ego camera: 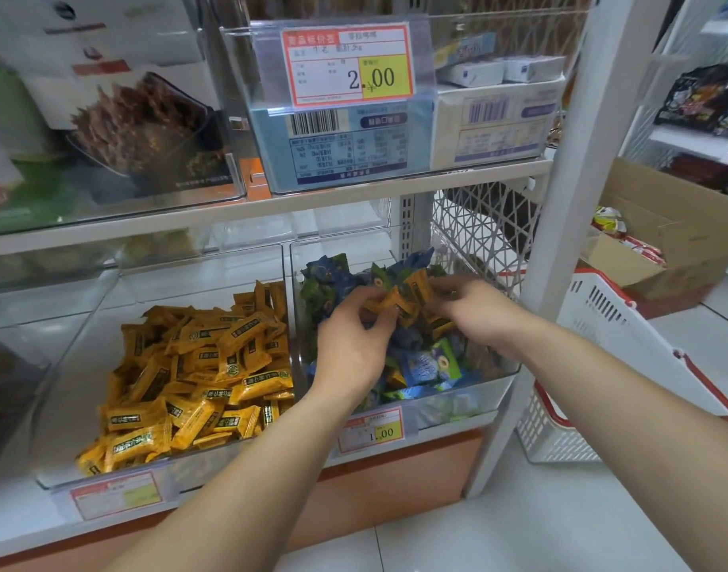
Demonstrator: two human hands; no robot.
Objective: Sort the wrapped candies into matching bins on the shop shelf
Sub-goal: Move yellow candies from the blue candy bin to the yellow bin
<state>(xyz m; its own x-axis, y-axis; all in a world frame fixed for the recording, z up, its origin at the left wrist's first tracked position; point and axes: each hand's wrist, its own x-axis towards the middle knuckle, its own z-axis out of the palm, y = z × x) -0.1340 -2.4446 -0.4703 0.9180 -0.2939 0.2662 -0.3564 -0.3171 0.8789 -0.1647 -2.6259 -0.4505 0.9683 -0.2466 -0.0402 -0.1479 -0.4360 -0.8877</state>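
Mid-frame, inside the blue/green bin [457, 400], left hand [354, 340] & right hand [473, 311] are both pinching stray orange candies [391, 303]. Picking-out step is ongoing. Next is prob. carrying them to the orange bin [85, 357], lower left.

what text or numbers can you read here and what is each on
"2.00" with a yen sign: upper price tag
"1.00": lower price tag on the mixed candy bin
Too blurred: Chinese print on both tags, the blue box label, orange candy wrappers, left bin's price tag
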